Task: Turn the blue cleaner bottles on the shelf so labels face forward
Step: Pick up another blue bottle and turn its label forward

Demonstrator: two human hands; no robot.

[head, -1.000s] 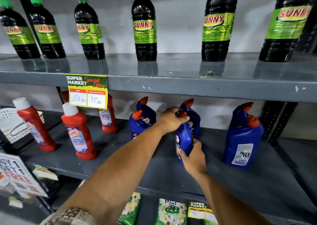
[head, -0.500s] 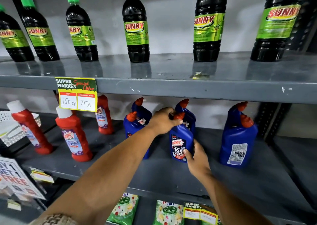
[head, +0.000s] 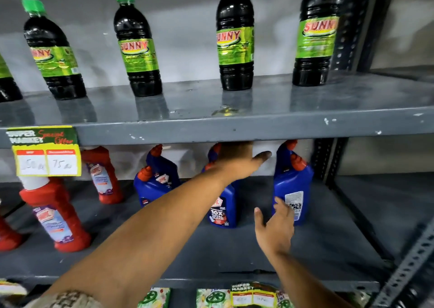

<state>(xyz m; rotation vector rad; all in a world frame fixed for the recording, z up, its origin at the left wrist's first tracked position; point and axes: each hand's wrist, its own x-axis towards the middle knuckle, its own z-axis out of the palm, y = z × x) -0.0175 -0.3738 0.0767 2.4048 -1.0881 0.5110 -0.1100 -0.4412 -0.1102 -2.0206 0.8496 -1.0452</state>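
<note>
A person is reaching both bare hands into the middle shelf. The left hand is hovering open, thumb out, holding nothing. The right hand is spreading open just beside the rightmost blue bottle, whose back label is facing out, so it seems left to turn. The middle blue bottle and left blue bottle are showing front labels.
</note>
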